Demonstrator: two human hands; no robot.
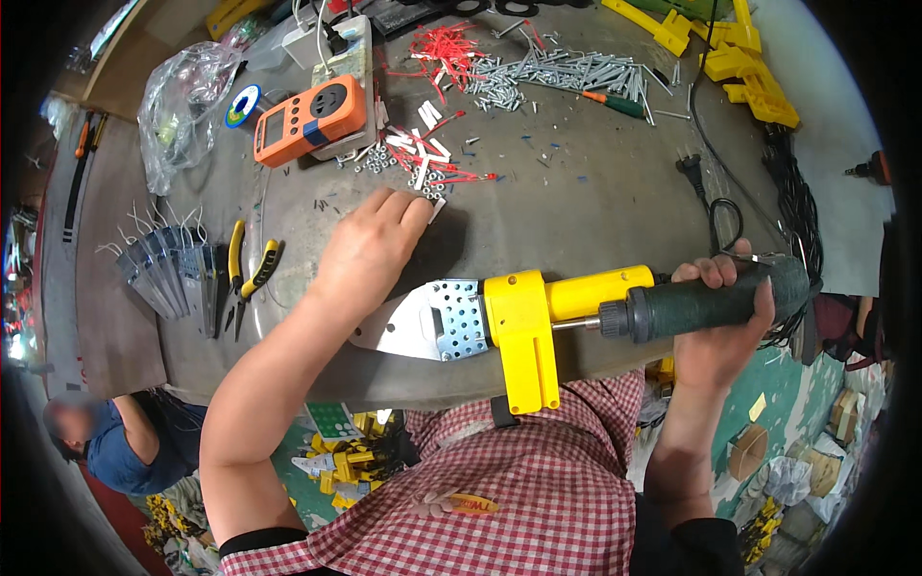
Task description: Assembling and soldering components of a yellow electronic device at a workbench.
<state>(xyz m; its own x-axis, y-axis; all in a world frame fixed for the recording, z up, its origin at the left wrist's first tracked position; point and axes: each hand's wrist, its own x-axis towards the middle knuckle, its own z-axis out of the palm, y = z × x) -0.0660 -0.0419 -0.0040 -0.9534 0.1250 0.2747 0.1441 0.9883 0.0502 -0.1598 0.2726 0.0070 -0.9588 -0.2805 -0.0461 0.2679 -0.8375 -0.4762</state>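
Yellow-handled pliers (252, 278) lie at the left of the grey desk (595, 211), the left hand (370, 250) presses loosely curled fingertips onto small white pieces (423, 158), and the right hand (720, 317) grips the dark handle of a yellow, perforated-metal-plate heating tool (523, 322) at the near edge.

Bare table (595, 202) lies open between the left hand (370, 245) and the plug cord (706, 182). Screws (567, 72) crowd the far side; pliers (248, 274) block the left.
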